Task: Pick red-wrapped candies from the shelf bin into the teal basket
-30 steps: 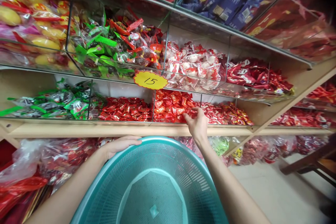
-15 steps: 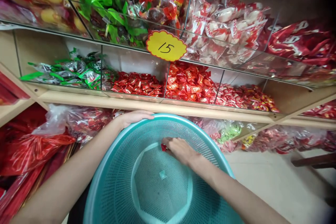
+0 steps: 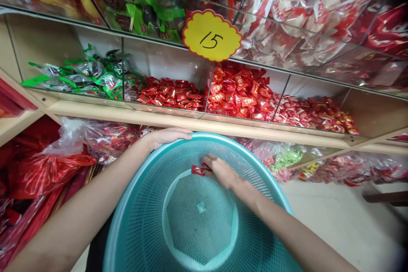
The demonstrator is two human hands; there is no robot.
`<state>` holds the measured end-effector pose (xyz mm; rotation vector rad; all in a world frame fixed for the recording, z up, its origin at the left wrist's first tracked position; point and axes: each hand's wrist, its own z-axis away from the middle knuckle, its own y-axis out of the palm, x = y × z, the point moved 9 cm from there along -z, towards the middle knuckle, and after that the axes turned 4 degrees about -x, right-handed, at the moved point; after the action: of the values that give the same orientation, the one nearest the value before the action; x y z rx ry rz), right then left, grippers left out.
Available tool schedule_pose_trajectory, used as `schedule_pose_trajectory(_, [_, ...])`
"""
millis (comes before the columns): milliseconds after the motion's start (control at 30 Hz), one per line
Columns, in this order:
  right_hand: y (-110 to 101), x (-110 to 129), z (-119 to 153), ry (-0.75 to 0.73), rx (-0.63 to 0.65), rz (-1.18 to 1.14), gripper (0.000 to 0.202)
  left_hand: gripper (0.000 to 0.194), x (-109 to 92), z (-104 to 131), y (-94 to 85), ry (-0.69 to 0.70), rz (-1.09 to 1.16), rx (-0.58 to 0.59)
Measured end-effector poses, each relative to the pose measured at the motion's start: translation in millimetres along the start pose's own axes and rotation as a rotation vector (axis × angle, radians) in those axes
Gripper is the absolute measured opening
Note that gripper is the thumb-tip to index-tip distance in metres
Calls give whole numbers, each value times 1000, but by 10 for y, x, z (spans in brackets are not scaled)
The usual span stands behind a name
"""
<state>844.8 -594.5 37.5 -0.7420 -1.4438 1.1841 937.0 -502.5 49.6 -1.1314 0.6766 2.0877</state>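
A large teal mesh basket (image 3: 143, 170) fills the lower middle of the view. My left hand (image 3: 170, 136) grips its far rim on the left, with the fingers over the edge. Inside the basket, over its far inner wall, my right hand (image 3: 219, 171) has its fingers closed on red wrapped candy (image 3: 198, 171), which sticks out to the left of the fingertips. The mesh bottom of the basket shows below that hand.
Beyond the basket a wooden shelf (image 3: 159, 119) holds green-wrapped candy (image 3: 95, 74) and red-wrapped candy (image 3: 239, 91). A yellow price tag (image 3: 212, 36) hangs above. Bagged goods (image 3: 54, 170) lie lower left, more bags (image 3: 287, 159) lower right.
The view has shifted closer to the shelf. My right hand has moved slightly up in the basket, and more of the red candy shows at its fingertips. My left hand stays on the rim.
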Motion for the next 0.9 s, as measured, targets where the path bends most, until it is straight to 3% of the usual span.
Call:
schedule_pose_trajectory(100, [-13, -77, 10, 5, -33, -62, 10, 44, 3, -5, 54, 5, 43, 55])
schedule_pose_trajectory(233, [-46, -137, -9, 60, -96, -209, 27, 42, -22, 21, 135, 7, 79, 117])
schedule_pose_trajectory(367, [14, -80, -62, 39, -65, -265, 19, 40, -27, 40, 157, -10, 82, 131])
schedule_pose_trajectory(533, [51, 60, -122, -66, -64, -202, 29, 41, -40, 27, 119, 9, 50, 113])
schedule_pose_trajectory(733, [48, 170, -120, -43, -55, -18, 27, 41, -43, 12, 47, 25, -20, 56])
schedule_pose_trajectory(900, [46, 222, -90, -26, -46, 146, 38, 42, -39, 11, 30, 35, -22, 45])
